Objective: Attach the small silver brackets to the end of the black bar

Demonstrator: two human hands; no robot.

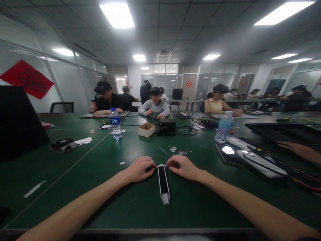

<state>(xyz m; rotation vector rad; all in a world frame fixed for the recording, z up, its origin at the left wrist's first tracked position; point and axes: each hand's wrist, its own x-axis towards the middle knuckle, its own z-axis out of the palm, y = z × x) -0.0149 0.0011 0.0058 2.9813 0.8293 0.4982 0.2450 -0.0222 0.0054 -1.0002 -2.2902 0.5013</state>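
Observation:
On the green table lies a long, narrow white frame [164, 184] with a dark middle and a pale block at its near end. My left hand [141, 169] is closed, its thumb and fingertips pinching the left side of the thin crosspiece at the frame's far end. On the opposite side, my right hand [184, 167] is closed on the right tip of that crosspiece. Both wrists rest low over the table. Beyond my right hand are small metal brackets [173, 149] and several tiny rings or washers [187, 150].
A small open box [146, 130] and a black device [167, 127] stand ahead. Water bottles stand left [115, 124] and right [224, 127]. A white and black device [260, 162] lies at right, near another person's hand [301, 150]. People sit across the table.

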